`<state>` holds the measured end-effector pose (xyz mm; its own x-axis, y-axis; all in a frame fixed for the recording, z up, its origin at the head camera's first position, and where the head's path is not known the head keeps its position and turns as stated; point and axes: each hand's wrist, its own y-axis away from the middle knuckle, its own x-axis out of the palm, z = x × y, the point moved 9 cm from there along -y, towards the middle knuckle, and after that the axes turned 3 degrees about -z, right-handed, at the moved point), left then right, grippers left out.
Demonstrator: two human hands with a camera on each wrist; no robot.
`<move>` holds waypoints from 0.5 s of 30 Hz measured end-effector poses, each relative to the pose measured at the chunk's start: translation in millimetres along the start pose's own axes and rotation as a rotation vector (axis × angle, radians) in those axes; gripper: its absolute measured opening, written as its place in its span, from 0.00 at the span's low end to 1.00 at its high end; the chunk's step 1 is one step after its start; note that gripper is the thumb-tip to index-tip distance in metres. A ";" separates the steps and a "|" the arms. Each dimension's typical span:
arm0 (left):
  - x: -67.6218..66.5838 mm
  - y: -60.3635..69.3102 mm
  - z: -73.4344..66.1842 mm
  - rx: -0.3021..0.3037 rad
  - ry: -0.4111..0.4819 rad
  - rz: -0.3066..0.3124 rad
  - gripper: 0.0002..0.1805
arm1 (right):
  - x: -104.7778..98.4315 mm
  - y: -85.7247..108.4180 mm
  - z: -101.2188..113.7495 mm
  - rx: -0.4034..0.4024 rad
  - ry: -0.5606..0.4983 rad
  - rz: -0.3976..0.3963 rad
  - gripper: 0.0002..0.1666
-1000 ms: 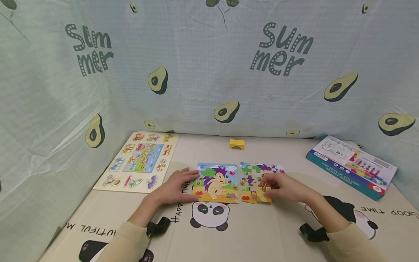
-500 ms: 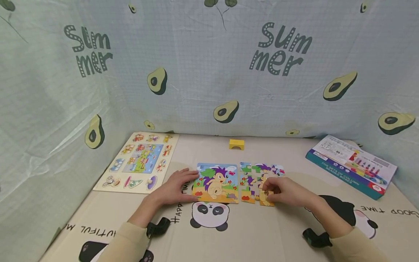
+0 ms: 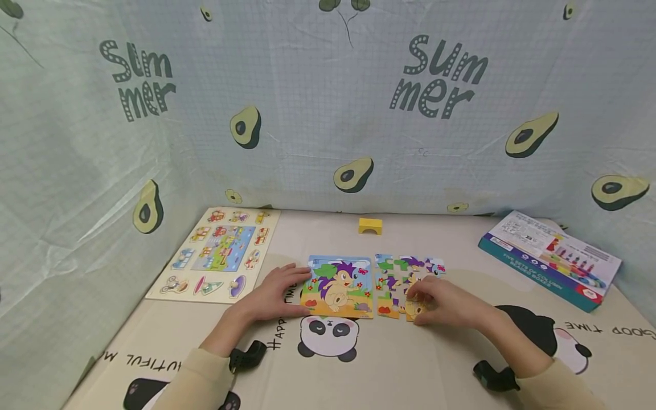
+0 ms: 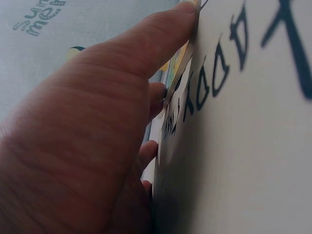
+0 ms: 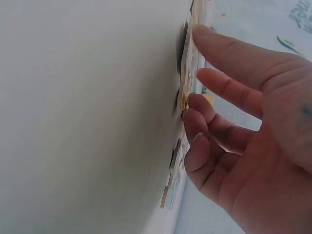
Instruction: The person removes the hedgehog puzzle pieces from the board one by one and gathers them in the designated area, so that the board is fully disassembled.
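Note:
My left hand [image 3: 279, 293] rests beside a flat board with a purple-haired hedgehog picture [image 3: 339, 287]. Its thumb and fingers touch the board's left edge, spread rather than curled, as the left wrist view also suggests. Just right of that board lies a partly joined jigsaw [image 3: 388, 280] of the same picture, with gaps between some pieces. My right hand [image 3: 448, 302] holds a jigsaw piece [image 3: 413, 309] at the jigsaw's lower edge, thumb at the near side and fingers at the far side. In the right wrist view the other fingers [image 5: 197, 153] are curled, and the piece's edges are hard to make out.
A yellow arch block [image 3: 370, 226] stands behind the jigsaw. At the left lies a wooden board with vehicle pictures [image 3: 205, 253]. A teal and white box [image 3: 553, 259] sits at the right. Printed fabric walls [image 3: 307, 85] enclose the table's back and left.
My right hand shifted the jigsaw piece right and slightly nearer, then a little back left against the others. The left hand and the hedgehog board have stayed put.

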<state>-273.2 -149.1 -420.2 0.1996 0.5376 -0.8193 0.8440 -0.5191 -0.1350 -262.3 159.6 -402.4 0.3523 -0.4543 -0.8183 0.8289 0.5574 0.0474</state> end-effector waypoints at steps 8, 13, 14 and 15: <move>0.4 0.3 -0.9 0.001 0.000 0.001 0.43 | 3.9 1.4 1.6 -0.015 0.052 0.025 0.20; 0.0 -0.1 -0.7 -0.001 -0.004 -0.002 0.43 | 3.3 2.2 1.8 -0.018 0.044 0.036 0.20; 0.0 -0.2 -0.6 -0.001 -0.005 -0.002 0.43 | 3.1 2.1 1.6 -0.018 0.044 0.037 0.20; -0.1 -0.2 -0.6 -0.001 -0.006 -0.002 0.43 | 3.0 2.1 1.6 -0.018 0.045 0.038 0.19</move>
<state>-273.1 -148.6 -419.7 0.1950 0.5349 -0.8221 0.8448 -0.5174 -0.1363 -258.9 158.3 -403.8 0.3630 -0.4015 -0.8408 0.8073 0.5861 0.0687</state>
